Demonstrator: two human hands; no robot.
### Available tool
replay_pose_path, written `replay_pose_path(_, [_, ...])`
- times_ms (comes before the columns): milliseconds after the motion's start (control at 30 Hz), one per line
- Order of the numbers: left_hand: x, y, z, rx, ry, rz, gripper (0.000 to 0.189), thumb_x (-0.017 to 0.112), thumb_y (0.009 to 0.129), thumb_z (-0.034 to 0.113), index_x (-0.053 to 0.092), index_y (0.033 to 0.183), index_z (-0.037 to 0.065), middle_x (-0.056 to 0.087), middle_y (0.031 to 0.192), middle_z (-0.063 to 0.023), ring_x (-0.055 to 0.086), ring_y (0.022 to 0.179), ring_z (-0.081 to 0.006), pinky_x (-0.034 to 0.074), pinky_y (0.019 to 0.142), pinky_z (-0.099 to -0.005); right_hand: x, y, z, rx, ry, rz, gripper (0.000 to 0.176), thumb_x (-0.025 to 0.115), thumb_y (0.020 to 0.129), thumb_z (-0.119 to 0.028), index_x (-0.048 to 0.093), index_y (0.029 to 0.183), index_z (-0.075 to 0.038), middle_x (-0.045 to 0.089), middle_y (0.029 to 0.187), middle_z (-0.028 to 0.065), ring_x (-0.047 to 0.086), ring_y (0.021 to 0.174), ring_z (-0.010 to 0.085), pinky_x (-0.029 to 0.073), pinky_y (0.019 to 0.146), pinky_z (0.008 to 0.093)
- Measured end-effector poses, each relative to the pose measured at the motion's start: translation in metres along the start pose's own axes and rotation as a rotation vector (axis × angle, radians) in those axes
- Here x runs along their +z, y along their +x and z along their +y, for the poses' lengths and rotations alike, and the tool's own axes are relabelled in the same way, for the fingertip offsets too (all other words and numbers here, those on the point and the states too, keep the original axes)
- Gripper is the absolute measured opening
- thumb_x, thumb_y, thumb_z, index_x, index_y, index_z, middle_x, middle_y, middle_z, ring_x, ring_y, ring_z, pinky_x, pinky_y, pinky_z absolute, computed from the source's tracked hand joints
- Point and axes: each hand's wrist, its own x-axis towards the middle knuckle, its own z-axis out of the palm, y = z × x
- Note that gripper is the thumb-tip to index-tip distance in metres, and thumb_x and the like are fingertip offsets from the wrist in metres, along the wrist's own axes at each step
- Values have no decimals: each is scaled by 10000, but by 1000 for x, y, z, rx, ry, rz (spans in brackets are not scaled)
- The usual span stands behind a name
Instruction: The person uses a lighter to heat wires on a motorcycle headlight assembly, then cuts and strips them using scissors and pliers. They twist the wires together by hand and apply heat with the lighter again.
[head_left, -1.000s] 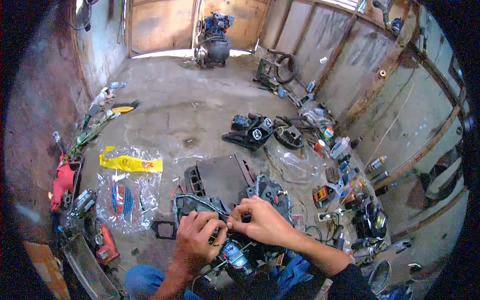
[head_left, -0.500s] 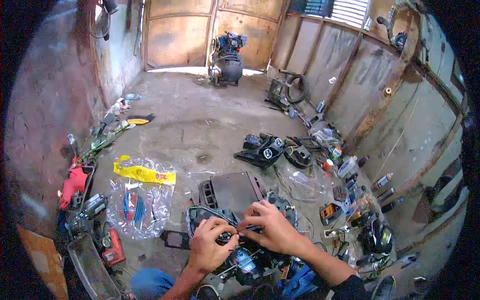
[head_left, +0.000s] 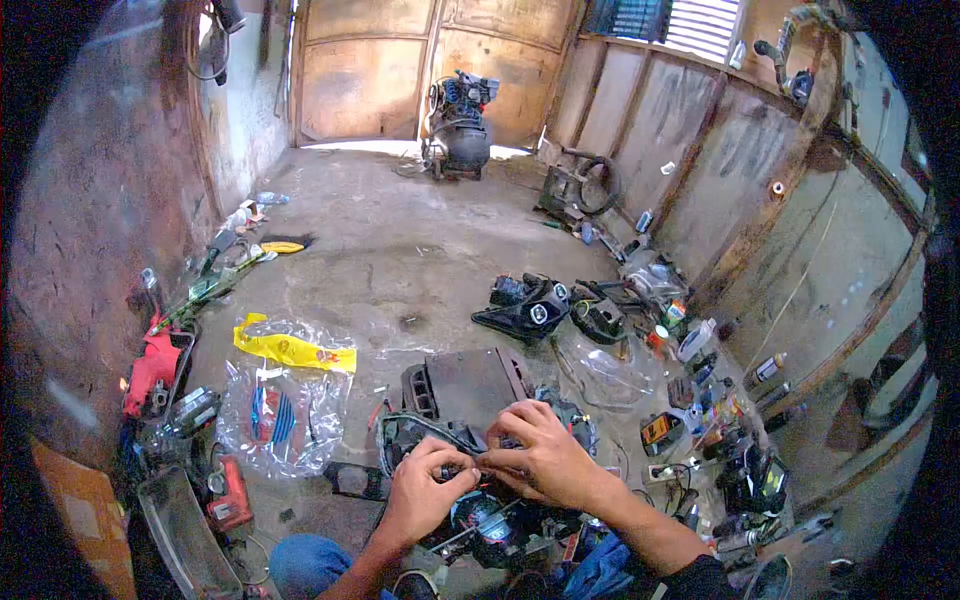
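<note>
My left hand (head_left: pixel 428 492) and my right hand (head_left: pixel 545 455) meet over a black headlight-like assembly (head_left: pixel 400 432) on the floor. Both have thumb and fingers pinched together, their tips almost touching. What lies between the fingertips is too small and dark to make out. Just below them is a round dark unit (head_left: pixel 492 530) with a blue-and-white patch. Behind the hands lies a flat dark grey box (head_left: pixel 468 385). A black flat bracket (head_left: pixel 355 480) rests left of my left hand.
Plastic bags with a yellow label (head_left: pixel 285 348) and a red tool (head_left: pixel 230 495) lie at left. Black lamp housings (head_left: pixel 530 312) sit ahead. Bottles and tools line the right wall, including a black-and-yellow device (head_left: pixel 660 430). A compressor (head_left: pixel 460 130) stands by the far doors.
My right hand's fingers have curled further and its tips have dropped slightly. The view has shifted a little; the floor objects appear slightly lower and to the right.
</note>
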Motion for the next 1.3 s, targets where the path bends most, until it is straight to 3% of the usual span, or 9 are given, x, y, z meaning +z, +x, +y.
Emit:
replay_pose_path(333, [2, 2, -14, -23, -81, -88, 296, 832, 972, 296, 818, 1113, 37, 711, 1168, -116, 686, 1082, -238, 543, 940, -349, 1, 5, 5, -65, 6, 0, 260, 811, 885, -270, 798, 1108, -137, 608, 1089, 80, 568, 1154, 331, 426, 1078, 521])
replay_pose_path(567, [8, -4, -26, -37, -134, -107, 330, 826, 980, 296, 783, 1181, 37, 678, 1221, -135, 644, 1111, -246, 530, 989, -361, 13, 3, 14, -2, 122, -20, 220, 814, 887, -246, 792, 1074, -133, 596, 1036, 79, 533, 1072, 320, 409, 969, 489])
replay_pose_path(633, [8, -3, -28, -28, -167, -143, 295, 817, 993, 267, 762, 1161, 31, 666, 1250, -105, 625, 1110, -224, 508, 1037, -363, 10, 6, 13, 22, 116, -62, 203, 821, 875, -225, 779, 1044, -122, 602, 1037, 85, 536, 1070, 321, 408, 976, 468])
replay_pose_path(733, [14, -2, -32, 22, -171, -72, 234, 808, 983, 229, 784, 1098, 26, 695, 1166, -110, 660, 1061, -236, 539, 933, -369, 14, 7, 15, 59, 201, -44, 185, 820, 875, -181, 778, 1038, -105, 615, 1002, 76, 550, 1043, 302, 409, 977, 451])
replay_pose_path(833, [17, -3, -23, -45, -181, -45, 255, 808, 984, 241, 797, 1129, 30, 694, 1163, -117, 680, 1061, -236, 547, 918, -357, 11, 8, 14, 146, 262, -97, 201, 831, 871, -213, 781, 1036, -110, 597, 1012, 71, 545, 1071, 298, 411, 1006, 459])
replay_pose_path(867, [18, -4, -23, -59, -225, -70, 249, 791, 1017, 257, 775, 1147, 45, 640, 1218, -69, 604, 1062, -172, 502, 950, -318, 12, 7, 14, 168, 281, -91, 187, 833, 872, -197, 781, 1023, -100, 591, 1002, 74, 544, 1059, 293, 410, 1006, 452])
replay_pose_path(1067, [19, -4, -10, -96, -219, -44, 260, 787, 1013, 246, 768, 1150, 26, 627, 1190, -75, 625, 1025, -176, 527, 915, -329, 7, 11, 19, 158, 216, -179, 191, 831, 870, -201, 776, 1021, -97, 585, 997, 83, 538, 1042, 295, 432, 958, 436])
replay_pose_path(1300, [18, -5, -1, -76, -205, -23, 220, 770, 1016, 195, 740, 1122, 4, 615, 1186, -82, 644, 1067, -199, 539, 935, -346, 3, 15, 29, 248, 390, -265, 178, 804, 843, -128, 782, 1005, -59, 606, 933, 73, 546, 986, 257, 444, 925, 391])
